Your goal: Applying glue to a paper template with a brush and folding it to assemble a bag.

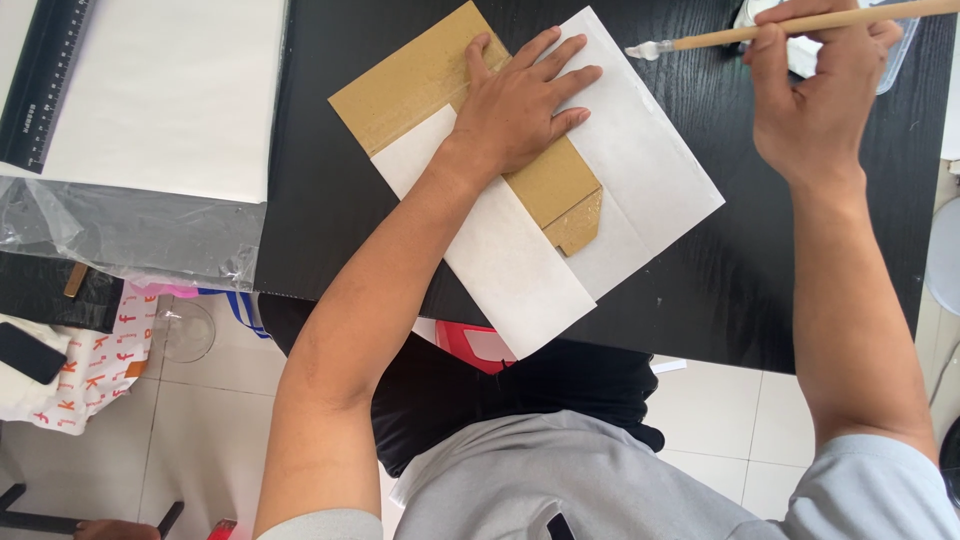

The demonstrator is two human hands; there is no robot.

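Observation:
My left hand (520,100) lies flat, fingers spread, on a brown cardboard piece (420,75) that is partly wrapped in white paper (640,170) on the black table (330,200). One paper flap (510,260) is folded over the cardboard's near side. My right hand (815,95) is raised at the upper right and grips a wooden-handled brush (800,25). Its white-coated tip (645,49) points left, above the table and just beyond the paper's far corner.
A clear shallow container (895,55) sits behind my right hand. At the left lie a stack of white sheets (170,90), a black ruler (45,80) and clear plastic wrap (130,230). A red stool (475,345) stands under the table; a phone (30,352) lies on a printed bag.

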